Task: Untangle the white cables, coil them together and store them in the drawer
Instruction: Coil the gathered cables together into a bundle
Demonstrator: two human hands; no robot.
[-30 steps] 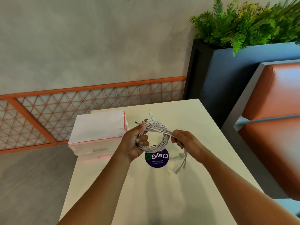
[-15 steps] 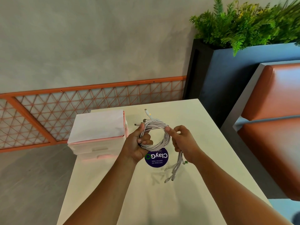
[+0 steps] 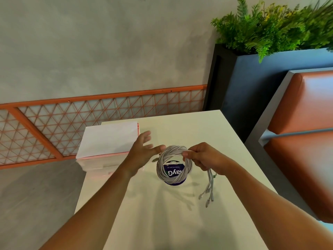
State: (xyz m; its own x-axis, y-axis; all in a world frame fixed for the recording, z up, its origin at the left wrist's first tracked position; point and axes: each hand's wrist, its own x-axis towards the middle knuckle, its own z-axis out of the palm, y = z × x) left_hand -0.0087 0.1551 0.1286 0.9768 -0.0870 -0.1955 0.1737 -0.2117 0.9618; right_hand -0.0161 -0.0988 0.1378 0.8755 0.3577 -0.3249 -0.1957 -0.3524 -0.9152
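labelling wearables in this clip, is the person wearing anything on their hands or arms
Nothing worn shows. The left hand and right hand are bare: no gloves, rings or watch in view. The left arm and right arm are bare too, with no sleeve down to the picture's lower edge.

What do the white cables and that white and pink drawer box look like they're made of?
Coiled white cables: probably matte plastic or braided sheathing; strands bend softly, no gloss. White and pink drawer box: likely smooth plastic; its front looks translucent.
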